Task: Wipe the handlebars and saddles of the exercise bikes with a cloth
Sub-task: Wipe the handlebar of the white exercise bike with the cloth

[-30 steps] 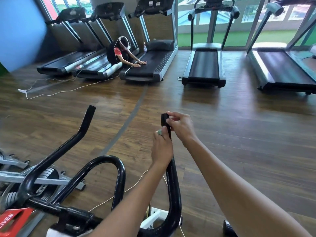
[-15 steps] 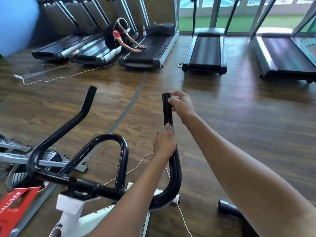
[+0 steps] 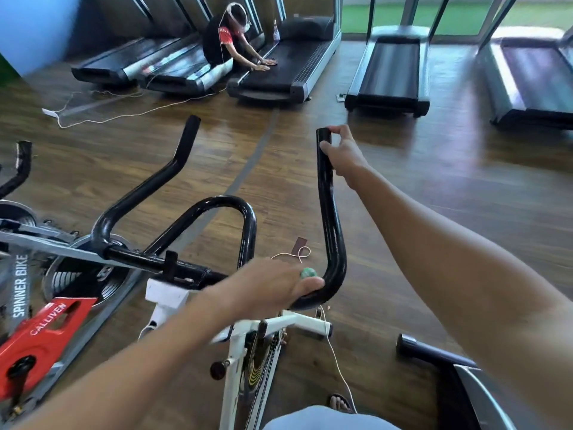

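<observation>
Handlebar (image 3: 330,212): my right hand (image 3: 344,156) pinches its far tip; my left hand (image 3: 273,287) grips the near bend, a green cloth (image 3: 307,272) peeking out.

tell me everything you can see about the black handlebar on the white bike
The glossy black tubular metal handlebar sits on the white exercise bike frame. It has a rounded centre loop and two outer horns rising up and away from the person, each with a kinked tip. The right hand pinches the right horn near its tip. The left hand grips the bend low on that horn, with a bit of green cloth showing between its fingers.
</observation>
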Motion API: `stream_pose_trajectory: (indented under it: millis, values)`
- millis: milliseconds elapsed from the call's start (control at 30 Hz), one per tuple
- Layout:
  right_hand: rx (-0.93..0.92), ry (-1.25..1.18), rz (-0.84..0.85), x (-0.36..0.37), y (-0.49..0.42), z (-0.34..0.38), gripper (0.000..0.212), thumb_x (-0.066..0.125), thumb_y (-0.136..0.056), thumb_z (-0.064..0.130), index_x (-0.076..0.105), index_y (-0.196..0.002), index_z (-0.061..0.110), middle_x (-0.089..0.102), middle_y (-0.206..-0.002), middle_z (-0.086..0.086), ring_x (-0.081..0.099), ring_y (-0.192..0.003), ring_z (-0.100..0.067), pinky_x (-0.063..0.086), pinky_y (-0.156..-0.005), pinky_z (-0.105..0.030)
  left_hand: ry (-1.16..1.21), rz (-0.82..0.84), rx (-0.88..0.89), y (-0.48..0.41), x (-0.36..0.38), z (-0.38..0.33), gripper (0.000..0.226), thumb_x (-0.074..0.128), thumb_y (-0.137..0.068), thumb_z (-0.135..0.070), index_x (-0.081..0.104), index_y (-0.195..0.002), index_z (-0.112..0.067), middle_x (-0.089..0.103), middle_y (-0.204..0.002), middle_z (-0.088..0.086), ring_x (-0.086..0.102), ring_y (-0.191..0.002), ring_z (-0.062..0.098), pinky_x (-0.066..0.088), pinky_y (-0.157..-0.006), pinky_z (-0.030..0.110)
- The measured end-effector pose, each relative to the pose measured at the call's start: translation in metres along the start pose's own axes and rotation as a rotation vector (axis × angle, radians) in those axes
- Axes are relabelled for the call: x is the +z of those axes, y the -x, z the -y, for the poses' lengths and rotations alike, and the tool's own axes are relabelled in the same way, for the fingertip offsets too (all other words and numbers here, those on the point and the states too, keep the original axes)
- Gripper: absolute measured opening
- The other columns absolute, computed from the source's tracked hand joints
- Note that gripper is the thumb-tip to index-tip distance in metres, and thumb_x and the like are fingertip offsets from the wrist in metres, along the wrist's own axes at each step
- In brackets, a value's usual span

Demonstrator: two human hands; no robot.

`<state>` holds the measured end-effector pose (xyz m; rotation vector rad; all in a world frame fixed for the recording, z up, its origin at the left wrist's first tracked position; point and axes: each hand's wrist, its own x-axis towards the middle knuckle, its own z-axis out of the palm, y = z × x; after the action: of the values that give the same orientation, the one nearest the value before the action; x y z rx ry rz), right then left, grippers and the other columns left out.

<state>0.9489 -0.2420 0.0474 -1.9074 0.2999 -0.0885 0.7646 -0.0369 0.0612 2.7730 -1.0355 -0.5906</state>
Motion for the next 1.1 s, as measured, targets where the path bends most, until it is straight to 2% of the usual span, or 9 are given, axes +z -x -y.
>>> stream_pose_trajectory:
  millis: [100, 167, 367, 467, 567, 800, 933, 1033, 1100]
  values:
    - [0.023, -0.007, -0.015, 0.004, 0.001, 0.003, 0.035, 0.046, -0.102, 0.023, 0.041, -0.137, 0.026, 0.059, -0.094, -0.002, 0.055, -0.073, -0.016, 0.043, -0.06, -0.028, -0.039, -0.003, 0.057, -0.009, 0.004, 0.004, 0.049, 0.015, -0.104, -0.055, 0.034, -0.071, -0.024, 0.044, -0.069, -0.007, 0.039, -0.058, 0.006, 0.033, -0.068, 0.037]
    - [0.035, -0.023, -0.023, 0.006, 0.001, 0.004, 0.035, 0.046, -0.102, 0.022, 0.04, -0.137, 0.026, 0.058, -0.093, -0.003, 0.056, -0.076, -0.018, 0.047, -0.066, -0.032, -0.053, -0.057, 0.097, -0.015, 0.009, -0.008, 0.047, 0.016, -0.104, -0.054, 0.033, -0.071, -0.025, 0.042, -0.072, -0.005, 0.037, -0.059, 0.013, 0.03, -0.068, 0.036]
    - [0.055, -0.005, -0.002, 0.004, 0.003, 0.006, 0.036, 0.047, -0.102, 0.023, 0.04, -0.137, 0.029, 0.06, -0.097, -0.005, 0.057, -0.078, -0.02, 0.047, -0.06, -0.03, -0.179, -0.257, 0.124, 0.006, 0.03, 0.029, 0.069, 0.006, -0.097, -0.067, 0.056, -0.103, -0.021, 0.062, -0.089, -0.007, 0.061, -0.08, 0.015, 0.05, -0.073, 0.036]
    - [0.055, -0.01, -0.001, 0.005, 0.003, 0.006, 0.036, 0.047, -0.102, 0.024, 0.04, -0.137, 0.03, 0.059, -0.097, -0.004, 0.059, -0.082, -0.022, 0.055, -0.074, -0.04, -0.255, -0.527, 0.089, 0.009, 0.051, 0.016, 0.069, 0.014, -0.103, -0.06, 0.063, -0.116, -0.014, 0.067, -0.092, -0.002, 0.063, -0.08, 0.018, 0.051, -0.069, 0.034]
    - [0.048, -0.018, -0.017, 0.008, 0.004, 0.004, 0.035, 0.046, -0.103, 0.023, 0.04, -0.137, 0.03, 0.057, -0.093, -0.001, 0.059, -0.084, -0.021, 0.058, -0.086, -0.047, -0.291, -0.605, -0.024, 0.018, 0.067, 0.001, 0.072, 0.018, -0.103, -0.059, 0.059, -0.129, -0.006, 0.066, -0.098, 0.004, 0.061, -0.086, 0.022, 0.05, -0.079, 0.038]
    - [0.062, -0.016, 0.011, 0.004, 0.013, 0.011, 0.038, 0.046, -0.104, 0.022, 0.038, -0.14, 0.03, 0.058, -0.097, -0.002, 0.06, -0.086, -0.021, 0.059, -0.086, -0.049, -0.121, -0.361, -0.246, -0.016, 0.055, -0.061, 0.073, 0.024, -0.096, -0.055, 0.058, -0.128, 0.001, 0.066, -0.092, 0.01, 0.062, -0.08, 0.023, 0.051, -0.069, 0.035]
    - [0.037, 0.024, 0.077, -0.004, 0.047, 0.02, 0.054, 0.046, -0.104, 0.019, 0.028, -0.154, 0.031, 0.05, -0.114, 0.002, 0.053, -0.085, -0.011, 0.044, -0.073, -0.024, 0.009, -0.29, -0.197, 0.002, 0.032, -0.054, 0.076, 0.014, -0.1, -0.06, 0.016, -0.157, -0.01, 0.054, -0.139, 0.011, 0.048, -0.129, 0.025, 0.031, -0.11, 0.039]
    - [0.002, 0.02, -0.01, -0.004, 0.096, 0.017, 0.04, 0.053, -0.102, 0.022, 0.049, -0.142, 0.021, 0.057, -0.116, -0.001, 0.054, -0.091, -0.013, 0.045, -0.085, -0.028, 0.286, -0.121, -0.299, 0.005, 0.001, -0.032, 0.052, 0.028, -0.105, -0.048, 0.037, -0.15, -0.024, 0.057, -0.139, 0.008, 0.052, -0.127, 0.026, 0.037, -0.105, 0.035]
    - [-0.047, 0.142, -0.066, -0.002, 0.143, 0.01, 0.018, 0.056, -0.099, 0.026, 0.067, -0.112, 0.019, 0.063, -0.095, 0.0, 0.056, -0.081, -0.013, 0.043, -0.072, -0.025, 0.439, 0.013, -0.321, 0.003, -0.006, -0.017, 0.039, 0.04, -0.104, -0.042, 0.058, -0.134, -0.026, 0.065, -0.125, 0.006, 0.061, -0.113, 0.026, 0.046, -0.092, 0.034]
